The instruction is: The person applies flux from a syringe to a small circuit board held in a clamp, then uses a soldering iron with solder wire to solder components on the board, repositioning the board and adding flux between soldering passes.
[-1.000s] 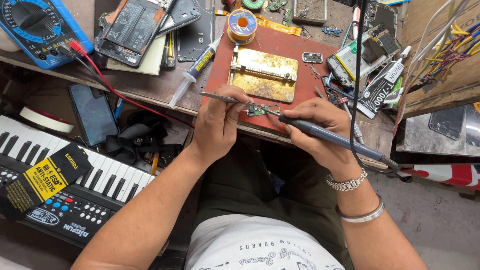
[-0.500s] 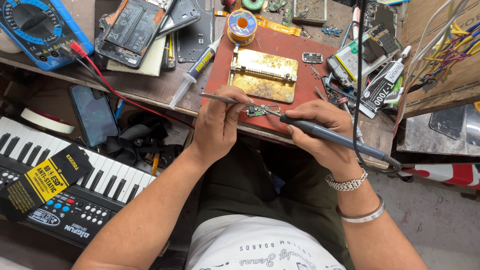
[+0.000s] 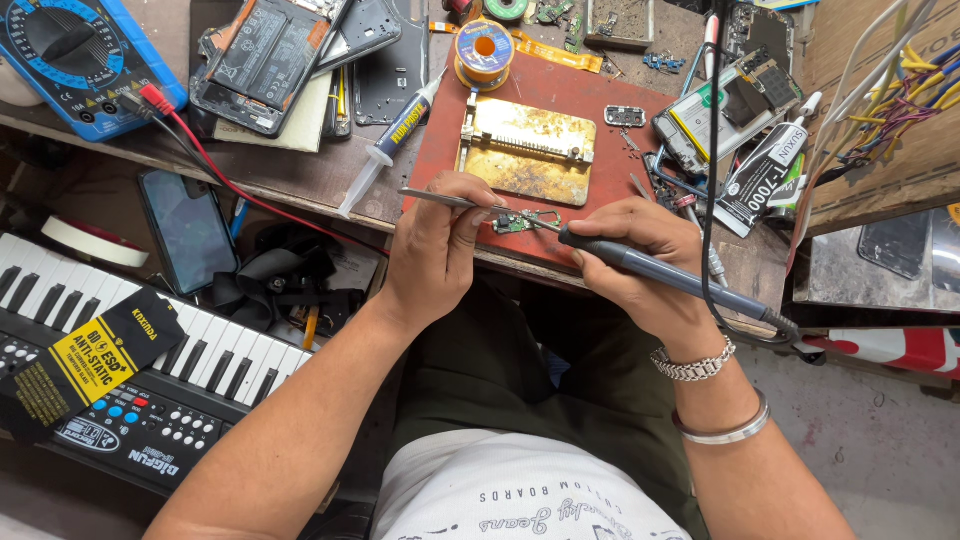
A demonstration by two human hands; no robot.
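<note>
While pinched shut on slim steel tweezers (image 3: pixel 440 198), left hand (image 3: pixel 432 250) pins a small green circuit board (image 3: pixel 516 222) at the near edge of a rust-red mat (image 3: pixel 620 160). Opposite, right hand (image 3: pixel 640 262) wrapped closed around a dark, smooth-barrelled soldering iron (image 3: pixel 668 278), tip meeting the board — apparently mid-joint, soldering under way rather than finished; how much is left cannot be told. Just beyond, a scorched brass-coloured holding plate (image 3: pixel 530 150), flat and empty. Farther back, a round spool of solder wire (image 3: pixel 484 48), a slender flux syringe (image 3: pixel 385 150) lying aslant, opened phones (image 3: pixel 270 60) and a blue multimeter (image 3: pixel 75 55) — hard, glossy, cluttered.
</note>
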